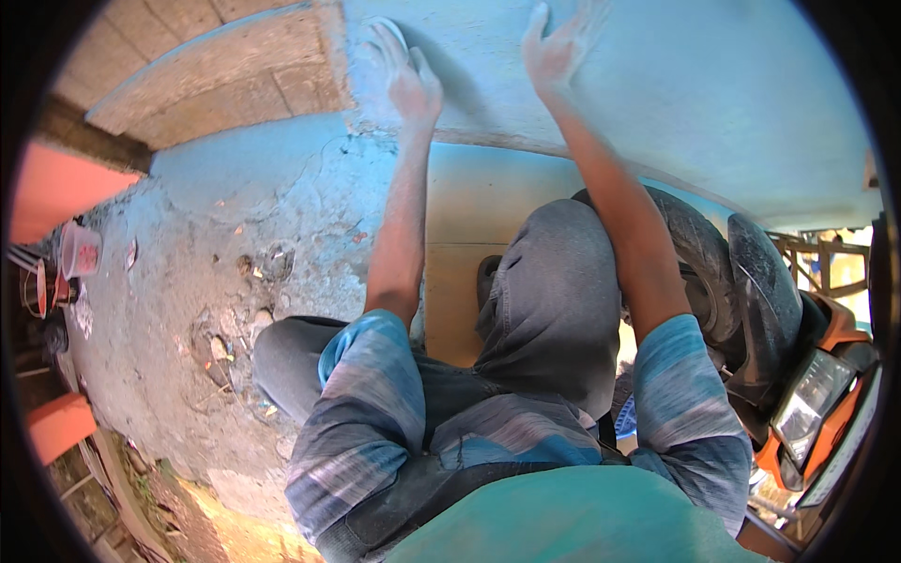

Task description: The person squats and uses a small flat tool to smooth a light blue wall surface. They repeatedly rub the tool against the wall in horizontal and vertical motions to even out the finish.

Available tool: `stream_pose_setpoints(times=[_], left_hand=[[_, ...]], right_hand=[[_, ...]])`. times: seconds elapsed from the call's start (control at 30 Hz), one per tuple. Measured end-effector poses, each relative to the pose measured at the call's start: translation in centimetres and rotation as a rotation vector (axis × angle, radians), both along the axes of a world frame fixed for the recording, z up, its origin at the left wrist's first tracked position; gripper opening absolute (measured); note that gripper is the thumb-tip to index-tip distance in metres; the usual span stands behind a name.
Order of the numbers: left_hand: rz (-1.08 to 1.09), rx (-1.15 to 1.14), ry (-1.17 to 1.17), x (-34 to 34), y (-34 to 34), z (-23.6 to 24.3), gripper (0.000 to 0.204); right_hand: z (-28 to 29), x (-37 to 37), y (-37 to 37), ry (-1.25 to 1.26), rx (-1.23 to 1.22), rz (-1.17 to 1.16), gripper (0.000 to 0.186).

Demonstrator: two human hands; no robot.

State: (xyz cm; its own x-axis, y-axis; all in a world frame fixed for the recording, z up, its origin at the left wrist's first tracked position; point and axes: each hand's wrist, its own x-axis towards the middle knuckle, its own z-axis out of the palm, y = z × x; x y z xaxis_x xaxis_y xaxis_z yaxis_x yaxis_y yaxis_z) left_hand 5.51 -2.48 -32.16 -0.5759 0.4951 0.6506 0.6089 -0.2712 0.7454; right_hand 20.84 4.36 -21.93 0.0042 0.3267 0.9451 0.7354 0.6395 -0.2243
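Note:
Both my arms reach forward to a light blue wall (pixel 694 84). My left hand (pixel 411 83), coated in pale dust, is at the wall near its left corner, with the fingers curled. A thin, pale curved edge shows along those fingers; what it belongs to is too hidden to name. Farther right, my right hand (pixel 557 52) lies against the same wall with its thumb and fingers apart, the fingertips smeared by motion. Nothing shows in that hand. A dark shadow falls on the wall beside my left hand.
A motorbike with a black front wheel and orange panels (pixel 838 324) stands close on my right. Rough, broken concrete floor (pixel 178 310) with loose debris spreads to the left. Wooden steps (pixel 221 84) rise at the far left, and a clear plastic tub (pixel 80 250) sits at the left edge.

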Motion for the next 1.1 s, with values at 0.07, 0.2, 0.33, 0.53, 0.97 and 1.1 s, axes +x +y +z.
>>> stream_pose_setpoints(times=[0.07, 0.2, 0.33, 0.53, 0.97, 1.1], left_hand=[[0.02, 0.026, -0.055, -0.3, -0.2, -0.7, 0.076], [0.104, -0.109, -0.107, 0.5, -0.4, -7.2, 0.071], [0.025, -0.006, -0.119, -0.5, 0.2, -1.7, 0.072], [0.012, 0.03, -0.167, -1.5, -0.1, -3.0, 0.071], [0.034, -0.036, -0.144, -0.9, -0.4, -2.0, 0.071], [0.145, -0.089, -0.325, -0.1, 0.8, -5.6, 0.071]], right_hand=[[1.3, 0.2, -1.2, 0.003, -0.028, 0.08, 0.077], [2.1, 2.5, -1.6, -0.067, -0.084, 0.107, 0.076], [2.6, 4.4, -1.6, -0.124, -0.124, 0.099, 0.074], [2.6, 3.1, -2.0, -0.118, -0.161, 0.06, 0.077], [1.2, 2.0, -2.3, -0.1, -0.133, 0.044, 0.082], [1.9, 2.4, -1.5, -0.163, -0.126, 0.064, 0.081]])
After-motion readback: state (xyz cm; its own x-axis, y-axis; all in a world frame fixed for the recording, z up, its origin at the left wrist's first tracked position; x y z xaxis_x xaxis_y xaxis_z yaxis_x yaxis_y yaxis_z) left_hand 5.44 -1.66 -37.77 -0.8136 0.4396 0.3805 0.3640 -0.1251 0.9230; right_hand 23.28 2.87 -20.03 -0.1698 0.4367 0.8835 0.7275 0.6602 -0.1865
